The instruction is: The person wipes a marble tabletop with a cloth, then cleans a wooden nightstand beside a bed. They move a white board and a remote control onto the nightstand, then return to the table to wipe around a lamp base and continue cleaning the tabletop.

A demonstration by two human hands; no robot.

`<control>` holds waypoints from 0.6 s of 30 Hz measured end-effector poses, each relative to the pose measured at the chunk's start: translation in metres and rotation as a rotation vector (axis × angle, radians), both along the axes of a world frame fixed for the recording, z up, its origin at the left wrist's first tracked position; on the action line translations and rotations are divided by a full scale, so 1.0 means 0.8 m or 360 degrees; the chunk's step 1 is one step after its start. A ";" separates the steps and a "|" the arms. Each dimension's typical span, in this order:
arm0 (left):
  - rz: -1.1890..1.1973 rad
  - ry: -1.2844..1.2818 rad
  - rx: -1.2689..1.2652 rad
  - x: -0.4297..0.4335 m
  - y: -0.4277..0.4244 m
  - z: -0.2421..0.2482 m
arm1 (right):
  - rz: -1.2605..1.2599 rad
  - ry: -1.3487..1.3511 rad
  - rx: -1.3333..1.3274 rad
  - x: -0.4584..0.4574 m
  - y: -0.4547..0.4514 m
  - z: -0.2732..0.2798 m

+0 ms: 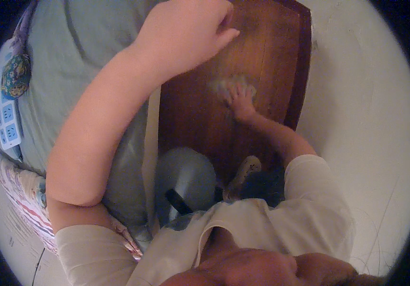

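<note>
My right hand (pixel 241 102) lies palm down with its fingers spread on a pale, crumpled cloth (pixel 226 85). The cloth is blurred and pressed against a brown wood-grain surface (pixel 194 111), which looks like a floor. Higher in the view and nearer the camera is my left hand (pixel 198 28), its fingers curled and its thumb sticking out to the right. The top edge cuts off part of that hand, and whether it holds anything is hidden.
A bed with a green sheet (pixel 47 21) fills the left. On it lie a white and blue power strip (pixel 4 118), a patterned round object (pixel 15 77) and striped fabric (pixel 29 203). Dark red skirting (pixel 299 71) meets a pale wall (pixel 355 89). A shoe (pixel 246 169) and a grey rounded shape (pixel 187 164) are below.
</note>
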State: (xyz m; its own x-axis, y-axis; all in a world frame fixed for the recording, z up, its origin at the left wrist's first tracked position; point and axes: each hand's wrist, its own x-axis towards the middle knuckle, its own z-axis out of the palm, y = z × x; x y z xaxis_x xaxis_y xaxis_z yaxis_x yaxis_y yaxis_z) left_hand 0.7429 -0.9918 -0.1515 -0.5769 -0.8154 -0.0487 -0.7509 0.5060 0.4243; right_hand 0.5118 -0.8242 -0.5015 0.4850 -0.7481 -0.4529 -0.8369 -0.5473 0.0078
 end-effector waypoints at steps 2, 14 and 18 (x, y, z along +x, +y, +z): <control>-0.0005 -0.0044 -0.0012 0.002 0.000 -0.001 | 0.0401 -0.0088 0.0098 -0.003 0.052 0.007; 0.0024 -0.0110 0.0020 -0.003 0.000 0.005 | -0.0307 -0.0558 -0.0481 -0.039 -0.178 -0.015; 0.0063 -0.0164 0.0241 -0.014 -0.009 0.016 | -0.0214 -0.0476 -0.0594 -0.041 -0.178 -0.014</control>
State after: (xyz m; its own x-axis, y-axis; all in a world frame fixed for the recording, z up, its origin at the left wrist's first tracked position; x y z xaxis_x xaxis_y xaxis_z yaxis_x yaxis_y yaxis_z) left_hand 0.7318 -0.9990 -0.1389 -0.5300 -0.8163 -0.2297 -0.8124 0.4112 0.4133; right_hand 0.4792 -0.9664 -0.5130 0.4408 -0.8976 0.0020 -0.8954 -0.4398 -0.0690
